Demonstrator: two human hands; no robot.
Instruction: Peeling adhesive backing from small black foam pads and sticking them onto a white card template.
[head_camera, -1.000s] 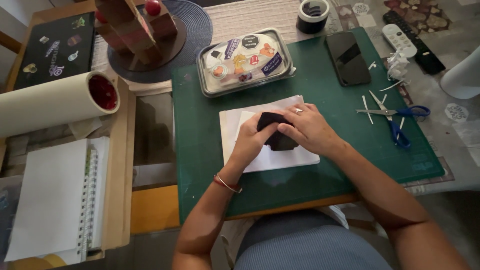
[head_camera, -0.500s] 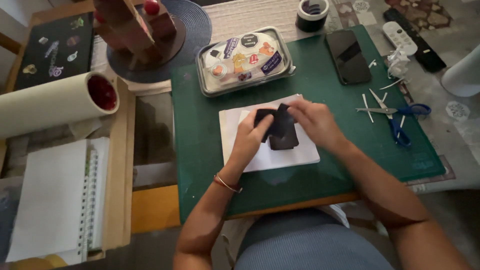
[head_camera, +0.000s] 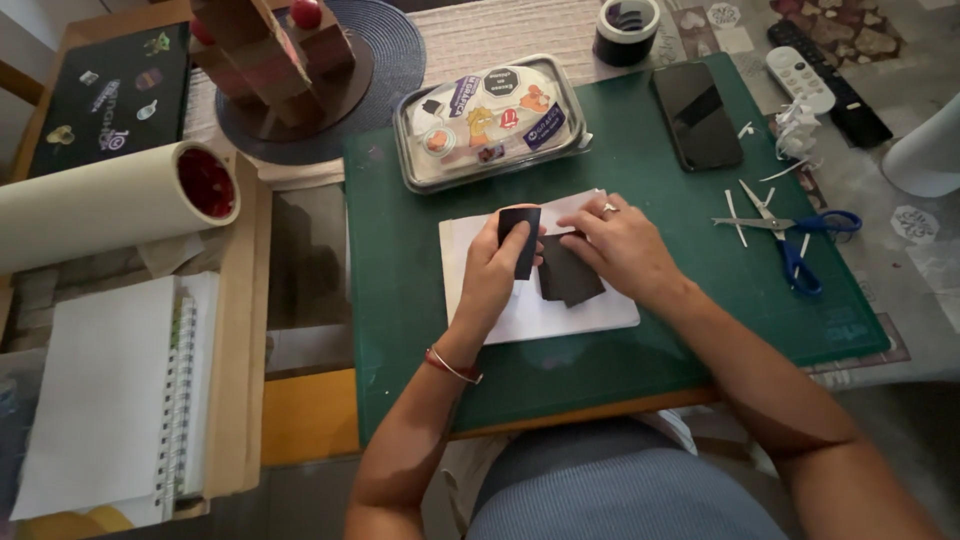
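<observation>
You have only one view, from the camera on your head. It looks steeply down and a little forward, over your lap to the green cutting mat on the table in front of you. It is near: your forearms enter from the bottom edge, and your left hand and right hand sit close to the middle of the frame. The far edge of the view reaches the tape roll. The left side reaches the spiral notebook.
</observation>
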